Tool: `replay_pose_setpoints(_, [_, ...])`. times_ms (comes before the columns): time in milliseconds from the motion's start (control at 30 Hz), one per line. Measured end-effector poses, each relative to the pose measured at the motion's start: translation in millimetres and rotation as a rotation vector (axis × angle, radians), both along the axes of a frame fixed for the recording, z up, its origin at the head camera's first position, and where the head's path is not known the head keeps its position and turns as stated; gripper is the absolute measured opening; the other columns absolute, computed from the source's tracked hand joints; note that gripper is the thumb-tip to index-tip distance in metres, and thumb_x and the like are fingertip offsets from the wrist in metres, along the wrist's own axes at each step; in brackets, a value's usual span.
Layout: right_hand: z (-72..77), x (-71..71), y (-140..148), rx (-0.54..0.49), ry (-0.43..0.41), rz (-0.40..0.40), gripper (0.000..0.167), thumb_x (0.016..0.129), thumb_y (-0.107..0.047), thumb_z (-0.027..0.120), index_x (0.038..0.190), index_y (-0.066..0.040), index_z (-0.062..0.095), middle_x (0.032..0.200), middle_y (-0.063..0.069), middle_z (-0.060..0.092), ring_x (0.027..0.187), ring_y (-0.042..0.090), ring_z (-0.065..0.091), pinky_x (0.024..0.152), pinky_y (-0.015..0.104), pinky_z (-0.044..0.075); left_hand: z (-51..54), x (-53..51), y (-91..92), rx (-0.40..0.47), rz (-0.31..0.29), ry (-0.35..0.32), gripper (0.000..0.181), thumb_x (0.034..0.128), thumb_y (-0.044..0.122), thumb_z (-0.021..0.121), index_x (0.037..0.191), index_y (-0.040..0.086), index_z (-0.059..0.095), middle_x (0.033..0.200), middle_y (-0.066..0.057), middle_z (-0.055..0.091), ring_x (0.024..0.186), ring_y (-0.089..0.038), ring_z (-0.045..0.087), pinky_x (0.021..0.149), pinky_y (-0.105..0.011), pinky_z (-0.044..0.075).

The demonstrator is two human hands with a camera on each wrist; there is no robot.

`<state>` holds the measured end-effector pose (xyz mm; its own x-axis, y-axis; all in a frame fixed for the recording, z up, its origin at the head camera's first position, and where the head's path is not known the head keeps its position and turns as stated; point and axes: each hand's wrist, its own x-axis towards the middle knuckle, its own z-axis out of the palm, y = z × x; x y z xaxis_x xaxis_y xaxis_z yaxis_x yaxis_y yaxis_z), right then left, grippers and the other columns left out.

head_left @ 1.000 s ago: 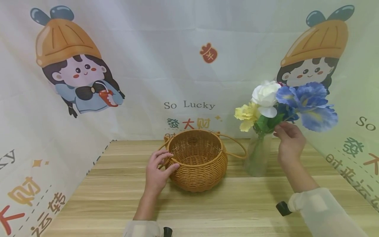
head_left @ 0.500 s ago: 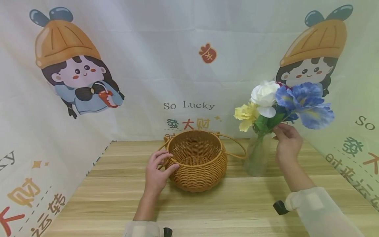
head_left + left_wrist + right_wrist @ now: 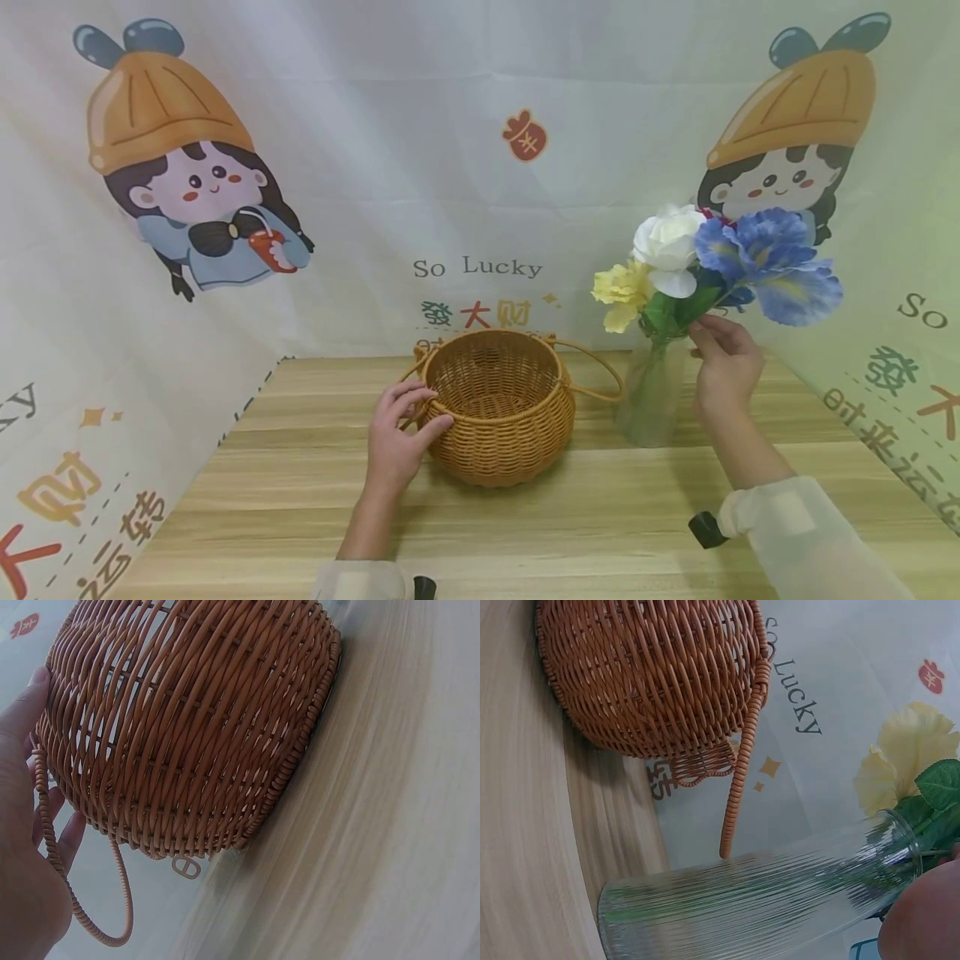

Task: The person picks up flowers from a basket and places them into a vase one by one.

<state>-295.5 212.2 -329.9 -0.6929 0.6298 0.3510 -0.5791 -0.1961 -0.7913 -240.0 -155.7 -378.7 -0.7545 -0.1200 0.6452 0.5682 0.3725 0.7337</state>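
Observation:
A round brown wicker basket (image 3: 501,454) stands upright on the table, its looped handles out to the sides. My left hand (image 3: 396,437) holds its left rim, thumb over the near side; in the left wrist view the thumb (image 3: 28,705) lies against the weave. To the right, a clear ribbed glass vase (image 3: 651,404) holds a white rose (image 3: 670,242), a yellow flower (image 3: 621,287) and green leaves. At the vase's mouth my right hand (image 3: 726,371) pinches the stem of a blue iris (image 3: 776,262), which leans right. The fingertips are partly hidden.
A wooden table (image 3: 570,542) spreads beneath everything. Behind and at both sides hangs a pale printed cloth (image 3: 420,150). The basket's right handle (image 3: 600,367) reaches close to the vase.
My right hand and the blue iris have shifted slightly left, closer to the vase. The left hand and the basket stay where they were.

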Motion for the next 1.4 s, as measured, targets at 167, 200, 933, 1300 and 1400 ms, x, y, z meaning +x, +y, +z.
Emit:
replay_pose_setpoints(167, [-4.9, 2.8, 3, 0.017, -0.03, 0.001, 0.018, 0.086, 0.007, 0.066, 0.084, -0.01, 0.071, 0.077, -0.003, 0.067, 0.071, 0.011, 0.058, 0.061, 0.018, 0.049, 0.2, -0.6, 0.1, 0.0, 0.0, 0.003, 0.031, 0.0735, 0.005, 0.084, 0.099, -0.006, 0.07, 0.121, -0.025, 0.057, 0.112, -0.031, 0.051, 0.084, -0.049, 0.049])
replay_pose_setpoints(200, [-6.2, 3.7, 3, 0.026, -0.04, 0.003, 0.017, 0.086, 0.007, 0.066, 0.084, -0.01, 0.07, 0.077, -0.003, 0.067, 0.071, 0.011, 0.057, 0.06, 0.017, 0.048, 0.2, -0.8, 0.1, 0.0, 0.0, 0.004, 0.031, 0.0734, 0.005, 0.084, 0.099, -0.006, 0.07, 0.121, -0.025, 0.057, 0.112, -0.031, 0.051, 0.084, -0.05, 0.049])
replay_pose_setpoints(933, [-41.5, 33.6, 14, 0.799, -0.258, 0.038, 0.027, 0.09, -0.009, 0.07, 0.112, 0.006, 0.065, 0.106, 0.015, 0.068, 0.081, -0.008, 0.054, 0.073, 0.009, 0.046, -17.3, -28.0, -23.7, -0.145, -0.034, -0.026, 0.036, 0.0745, 0.02, 0.085, 0.106, 0.009, 0.073, 0.123, -0.005, 0.059, 0.101, -0.021, 0.056, 0.084, -0.041, 0.051])
replay_pose_setpoints(1300, [-54.2, 39.9, 26, 1.116, -0.175, 0.088, 0.035, 0.089, -0.009, 0.071, 0.117, 0.009, 0.061, 0.113, 0.027, 0.063, 0.094, 0.038, 0.062, 0.079, 0.036, 0.055, -10.9, -23.3, -39.3, -0.241, -0.049, -0.095, 0.047, 0.0737, 0.027, 0.085, 0.116, 0.013, 0.07, 0.131, -0.001, 0.057, 0.1, -0.024, 0.058, 0.087, -0.048, 0.05])
replay_pose_setpoints(1400, [-56.8, 41.7, 28, 1.167, -0.142, 0.1, 0.037, 0.087, -0.006, 0.071, 0.119, 0.01, 0.06, 0.116, 0.029, 0.061, 0.101, 0.043, 0.059, 0.083, 0.054, 0.051, -9.6, -21.8, -45.2, -0.282, -0.044, -0.081, 0.048, 0.0741, 0.028, 0.085, 0.116, 0.013, 0.069, 0.131, -0.002, 0.057, 0.104, -0.024, 0.056, 0.088, -0.048, 0.049])
